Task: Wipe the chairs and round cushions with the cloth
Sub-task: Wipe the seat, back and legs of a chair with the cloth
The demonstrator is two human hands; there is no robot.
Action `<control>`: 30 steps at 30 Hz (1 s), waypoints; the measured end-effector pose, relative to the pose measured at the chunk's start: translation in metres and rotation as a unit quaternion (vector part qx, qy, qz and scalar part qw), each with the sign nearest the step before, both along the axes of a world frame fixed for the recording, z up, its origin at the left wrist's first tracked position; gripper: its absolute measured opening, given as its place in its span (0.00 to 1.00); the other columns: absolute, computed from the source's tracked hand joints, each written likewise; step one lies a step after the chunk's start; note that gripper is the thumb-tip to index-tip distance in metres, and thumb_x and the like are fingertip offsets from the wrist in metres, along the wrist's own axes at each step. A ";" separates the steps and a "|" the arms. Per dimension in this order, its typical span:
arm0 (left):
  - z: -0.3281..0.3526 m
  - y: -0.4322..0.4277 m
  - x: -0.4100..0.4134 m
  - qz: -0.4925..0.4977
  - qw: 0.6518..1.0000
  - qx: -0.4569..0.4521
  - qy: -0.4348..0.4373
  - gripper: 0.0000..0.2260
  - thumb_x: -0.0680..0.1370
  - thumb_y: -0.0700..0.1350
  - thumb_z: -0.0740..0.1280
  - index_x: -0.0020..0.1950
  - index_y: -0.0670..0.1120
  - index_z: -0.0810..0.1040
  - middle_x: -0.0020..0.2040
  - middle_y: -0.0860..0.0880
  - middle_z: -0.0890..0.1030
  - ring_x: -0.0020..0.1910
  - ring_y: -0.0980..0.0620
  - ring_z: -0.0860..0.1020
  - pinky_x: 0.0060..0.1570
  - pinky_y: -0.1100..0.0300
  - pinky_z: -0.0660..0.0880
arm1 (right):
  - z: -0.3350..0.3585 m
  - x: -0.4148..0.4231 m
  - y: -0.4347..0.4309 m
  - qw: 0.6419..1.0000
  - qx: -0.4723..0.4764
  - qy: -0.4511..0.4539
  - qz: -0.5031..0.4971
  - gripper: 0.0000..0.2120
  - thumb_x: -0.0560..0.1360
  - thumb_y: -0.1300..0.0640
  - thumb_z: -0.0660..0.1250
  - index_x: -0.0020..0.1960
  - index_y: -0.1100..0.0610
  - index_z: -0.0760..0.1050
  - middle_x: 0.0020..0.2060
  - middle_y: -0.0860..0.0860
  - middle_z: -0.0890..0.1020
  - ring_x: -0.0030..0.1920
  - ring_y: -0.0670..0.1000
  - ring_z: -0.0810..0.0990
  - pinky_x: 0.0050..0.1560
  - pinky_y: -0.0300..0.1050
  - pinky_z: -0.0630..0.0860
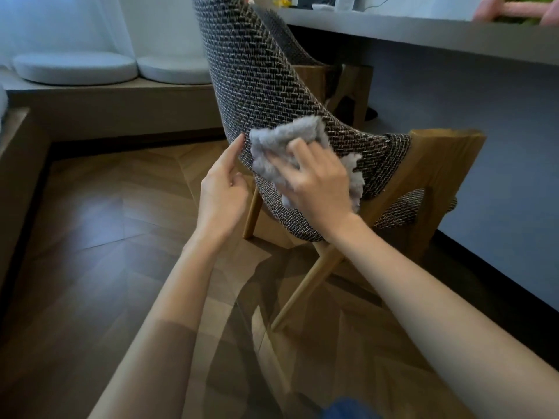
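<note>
The chair (257, 86) turns its woven back to the camera. Its long axis rises from the hands and leans up-left, and its seat faces the grey tabletop (423, 34) beyond. The grey cloth (281, 140) lies on the lower back under the right hand (317, 179), whose spread, nearly flat fingers press it there. Just left, the left hand (222, 189) holds nothing, its forefinger touching the back's edge. Below is herringbone wood floor (106, 222). Far up-left, two round cushions (75, 68) sit on a ledge (115, 98).
</note>
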State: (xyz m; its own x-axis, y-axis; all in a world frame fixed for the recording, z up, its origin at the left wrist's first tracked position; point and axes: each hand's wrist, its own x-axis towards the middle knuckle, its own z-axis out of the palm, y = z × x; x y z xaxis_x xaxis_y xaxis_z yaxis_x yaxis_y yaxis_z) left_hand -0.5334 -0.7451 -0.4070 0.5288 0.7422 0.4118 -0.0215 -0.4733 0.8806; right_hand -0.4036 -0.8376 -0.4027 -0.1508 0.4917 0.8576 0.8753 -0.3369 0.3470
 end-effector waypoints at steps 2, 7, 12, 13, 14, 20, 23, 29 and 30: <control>-0.001 -0.002 -0.001 -0.009 1.000 -0.004 0.005 0.30 0.76 0.29 0.55 0.75 0.52 0.65 0.72 0.52 0.70 0.71 0.59 0.66 0.61 0.77 0.62 | -0.021 -0.001 -0.008 0.997 -0.075 0.031 0.001 0.07 0.76 0.56 0.67 0.50 0.55 0.82 0.42 0.53 0.77 0.40 0.53 0.75 0.41 0.46 0.70; 0.010 -0.001 -0.003 -0.005 1.000 0.005 0.003 0.30 0.77 0.29 0.55 0.75 0.52 0.64 0.71 0.53 0.70 0.69 0.57 0.68 0.60 0.74 0.65 | 0.008 -0.020 -0.025 0.987 -0.027 0.131 0.094 0.13 0.74 0.52 0.71 0.55 0.59 0.81 0.43 0.56 0.77 0.41 0.53 0.74 0.34 0.47 0.72; 0.013 -0.004 -0.005 -0.002 1.000 -0.013 -0.016 0.30 0.76 0.28 0.55 0.75 0.50 0.65 0.71 0.53 0.70 0.69 0.58 0.68 0.65 0.70 0.67 | 0.028 -0.017 -0.013 0.992 0.018 0.125 0.029 0.17 0.72 0.53 0.72 0.59 0.58 0.80 0.47 0.57 0.77 0.46 0.54 0.76 0.36 0.44 0.75; 0.013 -0.006 -0.005 -0.002 1.000 -0.016 -0.015 0.30 0.76 0.28 0.55 0.75 0.50 0.65 0.71 0.52 0.70 0.69 0.59 0.68 0.63 0.72 0.67 | 0.016 -0.016 -0.012 0.992 -0.003 0.123 0.018 0.15 0.73 0.53 0.72 0.58 0.57 0.80 0.46 0.57 0.77 0.45 0.55 0.77 0.33 0.45 0.76; 0.012 -0.009 -0.004 -0.006 1.000 -0.019 -0.016 0.29 0.76 0.28 0.55 0.75 0.50 0.65 0.72 0.52 0.70 0.69 0.59 0.68 0.62 0.73 0.67 | -0.001 -0.014 -0.013 0.992 -0.034 0.122 0.007 0.13 0.73 0.54 0.72 0.56 0.56 0.80 0.47 0.56 0.77 0.45 0.55 0.77 0.31 0.45 0.76; 0.007 -0.031 0.008 -0.053 0.998 0.018 0.008 0.29 0.77 0.30 0.56 0.75 0.52 0.65 0.72 0.53 0.68 0.71 0.56 0.66 0.71 0.60 0.64 | -0.038 0.001 -0.063 0.986 -0.085 0.140 0.034 0.14 0.71 0.53 0.75 0.54 0.57 0.81 0.46 0.54 0.73 0.44 0.54 0.73 0.35 0.47 0.73; 0.008 -0.043 0.014 -0.039 0.998 0.050 0.013 0.29 0.77 0.29 0.57 0.75 0.49 0.63 0.76 0.49 0.61 0.73 0.59 0.59 0.65 0.75 0.60 | -0.001 0.012 -0.081 0.991 0.068 0.110 0.030 0.14 0.77 0.52 0.69 0.57 0.61 0.80 0.50 0.53 0.67 0.47 0.54 0.68 0.43 0.45 0.69; 0.005 -0.061 0.026 -0.043 0.999 0.020 0.003 0.31 0.79 0.33 0.60 0.78 0.51 0.54 0.79 0.52 0.51 0.73 0.60 0.58 0.53 0.79 0.66 | -0.001 0.046 -0.088 0.959 0.100 0.262 0.030 0.16 0.78 0.50 0.65 0.63 0.49 0.67 0.57 0.54 0.65 0.57 0.57 0.69 0.59 0.38 0.67; 0.004 -0.064 0.028 -0.050 0.999 0.020 0.004 0.32 0.79 0.34 0.61 0.78 0.51 0.52 0.79 0.52 0.49 0.71 0.59 0.62 0.49 0.77 0.69 | -0.014 0.047 -0.091 0.960 0.071 0.268 0.039 0.16 0.77 0.51 0.65 0.63 0.49 0.66 0.57 0.51 0.63 0.58 0.58 0.69 0.60 0.43 0.69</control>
State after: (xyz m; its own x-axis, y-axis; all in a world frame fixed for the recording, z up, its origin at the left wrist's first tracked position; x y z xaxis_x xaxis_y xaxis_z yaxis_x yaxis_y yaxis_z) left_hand -0.5053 -0.8093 -0.4029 0.6025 0.6692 0.4350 -0.0624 -0.5039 0.8615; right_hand -0.3570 -0.9286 -0.4166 0.3001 0.3700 0.8792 0.9395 -0.2741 -0.2054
